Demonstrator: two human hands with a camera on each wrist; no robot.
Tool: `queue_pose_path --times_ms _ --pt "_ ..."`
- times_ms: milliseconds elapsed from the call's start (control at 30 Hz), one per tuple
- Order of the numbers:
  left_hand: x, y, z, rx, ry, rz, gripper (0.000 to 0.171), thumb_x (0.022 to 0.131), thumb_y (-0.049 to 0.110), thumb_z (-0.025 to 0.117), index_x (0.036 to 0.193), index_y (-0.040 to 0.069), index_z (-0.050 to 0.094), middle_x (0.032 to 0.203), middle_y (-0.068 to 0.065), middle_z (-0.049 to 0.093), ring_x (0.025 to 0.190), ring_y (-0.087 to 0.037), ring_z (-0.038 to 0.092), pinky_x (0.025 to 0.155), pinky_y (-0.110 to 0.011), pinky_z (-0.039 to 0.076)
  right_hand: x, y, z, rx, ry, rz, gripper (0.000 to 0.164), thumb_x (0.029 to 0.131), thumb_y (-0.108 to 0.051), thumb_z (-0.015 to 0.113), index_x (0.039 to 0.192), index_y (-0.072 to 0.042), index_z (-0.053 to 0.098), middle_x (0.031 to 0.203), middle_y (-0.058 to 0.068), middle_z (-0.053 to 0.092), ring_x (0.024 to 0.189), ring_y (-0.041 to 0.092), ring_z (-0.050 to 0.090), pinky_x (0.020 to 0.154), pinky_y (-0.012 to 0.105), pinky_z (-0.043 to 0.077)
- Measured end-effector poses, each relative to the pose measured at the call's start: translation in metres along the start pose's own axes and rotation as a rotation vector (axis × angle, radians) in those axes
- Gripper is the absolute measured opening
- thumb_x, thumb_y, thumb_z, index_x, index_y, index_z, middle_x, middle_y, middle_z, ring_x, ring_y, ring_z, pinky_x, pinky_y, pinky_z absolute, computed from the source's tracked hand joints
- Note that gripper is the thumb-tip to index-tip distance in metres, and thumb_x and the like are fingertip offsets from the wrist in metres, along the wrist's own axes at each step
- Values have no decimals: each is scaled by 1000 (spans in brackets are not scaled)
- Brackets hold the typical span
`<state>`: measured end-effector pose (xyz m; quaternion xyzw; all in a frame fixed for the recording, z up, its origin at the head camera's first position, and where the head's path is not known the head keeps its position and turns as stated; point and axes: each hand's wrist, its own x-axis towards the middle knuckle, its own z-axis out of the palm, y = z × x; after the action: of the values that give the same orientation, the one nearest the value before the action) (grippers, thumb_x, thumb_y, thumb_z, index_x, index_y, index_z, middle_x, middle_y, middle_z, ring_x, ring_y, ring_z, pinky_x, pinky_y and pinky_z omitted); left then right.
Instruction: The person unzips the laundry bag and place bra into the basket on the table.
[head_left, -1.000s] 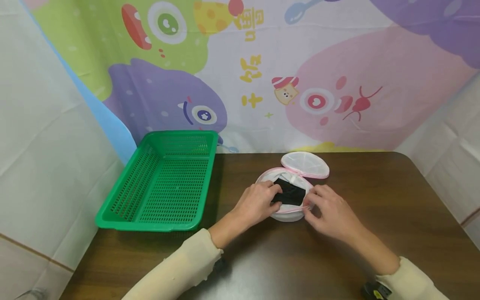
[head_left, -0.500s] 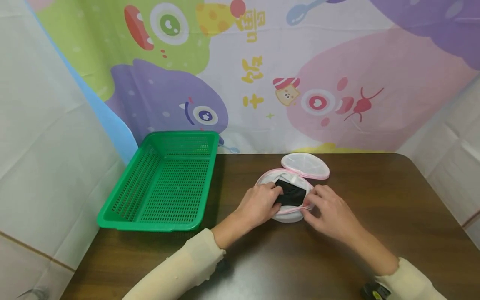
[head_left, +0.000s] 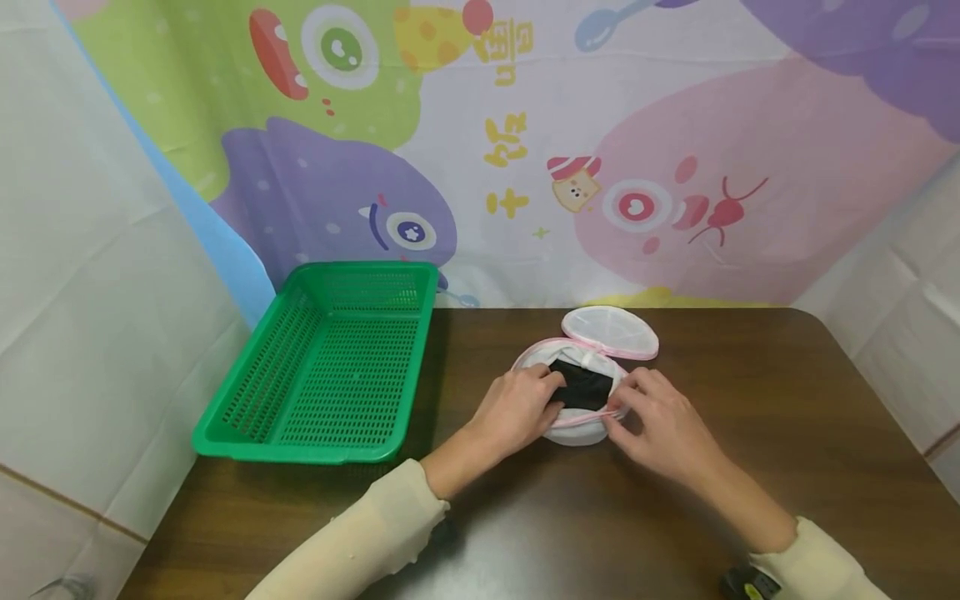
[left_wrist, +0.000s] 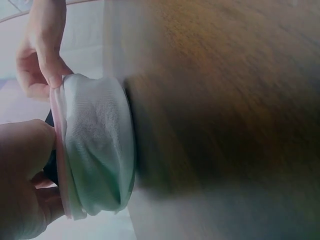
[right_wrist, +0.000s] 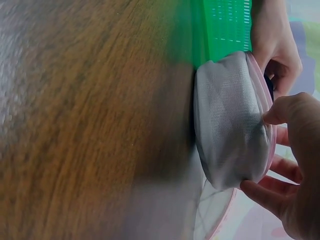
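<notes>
A round white mesh laundry bag with pink zipper trim stands on the table, its lid folded back behind it. Folded black cloth lies inside. My left hand reaches over the bag's left side, with curled fingers and thumb pinching the near edge of the cloth; its fingertips are partly hidden. On the right side, my right hand pinches the pink rim. In the right wrist view its thumb presses the outside of the mesh bag while some fingers go behind the rim.
To the left, a green plastic basket with slotted walls sits on the brown wooden table. A cartoon-printed cloth hangs along the table's back edge. Pale panels rise at the left side.
Both hands stay almost in place at the bag. The camera view shifts slightly; bag, cloth and basket look otherwise the same.
</notes>
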<state>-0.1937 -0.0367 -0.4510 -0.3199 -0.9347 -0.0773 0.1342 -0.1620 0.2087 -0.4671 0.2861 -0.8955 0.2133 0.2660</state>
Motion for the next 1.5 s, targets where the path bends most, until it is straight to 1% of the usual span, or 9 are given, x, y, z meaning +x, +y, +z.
queue_pose_path --times_ms 167,400,567,667,833,1000,1133,1333,1500 --pt "-1 -2 0 -45 47 -1 19 103 26 83 118 14 82 112 -5 82 97 -24 82 85 -41 70 1 1 -1 1 24 8 21 78 -8 92 85 -16 73 98 4 67 91 21 63 69 38 54" --pt "-3 -5 -1 -136 100 -23 18 103 22 82 117 11 81 111 -7 82 97 -26 84 87 -40 70 0 -1 -3 -5 40 75 19 81 -10 92 88 -13 74 99 6 66 78 17 62 63 34 52" --pt "-3 -7 -1 -229 127 -60 20 103 20 81 119 7 79 115 -10 83 101 -29 85 91 -43 71 -1 -1 -3 -8 40 119 17 83 -10 92 90 -13 77 97 4 69 75 18 67 64 38 55" --pt "-2 -8 -1 -257 131 -75 21 103 20 82 118 5 79 115 -11 83 103 -31 85 93 -44 70 -1 0 -1 -3 24 87 16 83 -9 92 92 -13 79 99 4 73 80 21 73 67 42 59" --pt "-2 -4 -2 -195 71 -85 26 101 26 85 122 10 81 114 -8 83 100 -27 86 90 -41 71 0 -2 1 10 -13 21 14 87 -9 91 98 -11 82 100 5 75 87 23 73 71 45 62" --pt "0 1 -4 -101 18 -50 31 98 31 90 124 15 82 112 -5 84 96 -22 84 86 -36 70 0 -4 3 10 -33 36 14 87 -10 91 98 -10 83 96 5 75 86 23 72 72 45 62" --pt "-1 1 -3 -82 53 -35 25 99 28 88 119 14 83 109 -5 83 94 -21 83 85 -36 70 -1 -5 3 13 -40 26 15 85 -11 93 97 -11 84 97 5 78 90 25 75 74 48 64" --pt "-3 -1 0 -140 153 -37 21 99 21 86 116 9 82 108 -7 83 91 -25 86 83 -37 71 -4 -3 5 8 -42 -18 19 79 -14 98 93 -14 84 98 2 79 96 27 77 76 49 65" --pt "-3 -2 0 -192 166 -57 22 100 20 85 117 8 81 111 -8 84 95 -27 86 86 -38 71 -6 -1 6 7 -41 -36 23 76 -17 100 94 -15 86 98 2 79 96 26 76 77 48 65"
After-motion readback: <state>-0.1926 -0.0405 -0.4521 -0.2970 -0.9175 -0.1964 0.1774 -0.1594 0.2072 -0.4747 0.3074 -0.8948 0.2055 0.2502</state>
